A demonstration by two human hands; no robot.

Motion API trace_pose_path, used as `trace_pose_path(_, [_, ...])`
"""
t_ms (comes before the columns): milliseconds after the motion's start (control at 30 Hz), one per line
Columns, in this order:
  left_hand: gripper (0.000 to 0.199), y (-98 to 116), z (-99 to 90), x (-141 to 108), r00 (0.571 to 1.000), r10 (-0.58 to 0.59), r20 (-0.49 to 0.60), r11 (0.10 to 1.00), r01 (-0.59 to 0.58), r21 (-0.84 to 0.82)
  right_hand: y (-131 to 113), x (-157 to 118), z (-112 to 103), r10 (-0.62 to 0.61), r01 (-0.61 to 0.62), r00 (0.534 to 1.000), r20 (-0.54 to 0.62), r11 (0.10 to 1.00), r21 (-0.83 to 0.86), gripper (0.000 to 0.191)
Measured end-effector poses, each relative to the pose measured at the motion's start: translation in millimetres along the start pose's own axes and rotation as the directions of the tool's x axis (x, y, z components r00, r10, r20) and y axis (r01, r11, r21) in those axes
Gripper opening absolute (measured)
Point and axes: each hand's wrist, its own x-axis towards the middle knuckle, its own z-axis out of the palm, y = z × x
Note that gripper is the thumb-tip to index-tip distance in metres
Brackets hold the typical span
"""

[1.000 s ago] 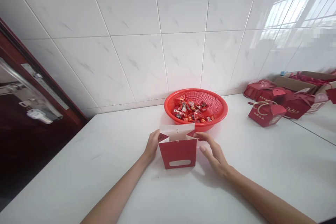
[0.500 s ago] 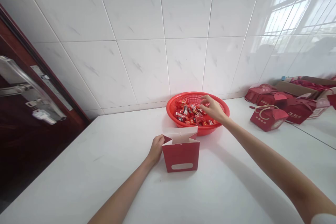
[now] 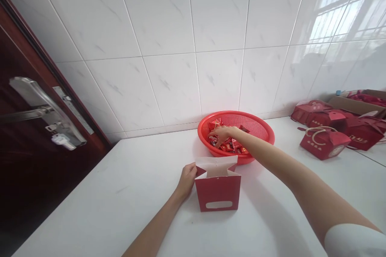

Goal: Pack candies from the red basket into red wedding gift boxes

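Observation:
A red paper gift box [image 3: 218, 193] stands upright on the white table, its top flaps open and a pale oval near the bottom of the front. My left hand [image 3: 187, 180] grips the box at its left upper edge, fingers partly hidden behind it. Just behind the box, a red plastic basket [image 3: 265, 130] contains several red-wrapped candies [image 3: 230, 144]. My right hand [image 3: 222, 133] is down inside the basket on its left part, fingers apart over the candies; their tips are partly lost among the wrappers.
Finished-looking red gift boxes [image 3: 325, 141] with cord handles are grouped at the right, beside an open cardboard carton [image 3: 350, 105]. A tiled wall [image 3: 169, 88] closes off the back of the table [image 3: 141, 168]. A dark red door with keys [image 3: 63, 140] is at left.
My right hand has gone from above the basket's right side down and left into the candies. My left hand keeps its hold on the box. The view has shifted slightly.

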Motion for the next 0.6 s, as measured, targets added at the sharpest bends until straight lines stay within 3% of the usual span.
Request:
trace_pose_path(100, [0.026,-1.4,-1.1,1.0,1.000,-0.006,0.011,1.000,0.006,-0.016,5.2,0.7,-6.5,0.123,-0.111,0.986,0.115,0.988,-0.103,0.055])
trace_pose_path(333, [0.015,-1.7,-1.5,1.8,0.999,-0.019,0.051,0.998,0.021,-0.058,23.2,-5.2,-34.7,0.388,-0.323,0.910,0.149,0.886,-0.334,0.022])
trace_pose_path(500, [0.013,-2.1,-1.2,3.0,0.998,-0.016,0.060,0.997,0.021,-0.078,29.8,-25.5,-33.1,0.523,-0.434,0.828,0.201,0.825,-0.362,0.023])
trace_pose_path(600, [0.015,-2.5,-1.1,3.4,0.998,-0.013,0.065,0.996,0.018,-0.089,28.2,-37.9,-32.5,0.493,-0.431,0.838,0.234,0.861,-0.269,0.031])
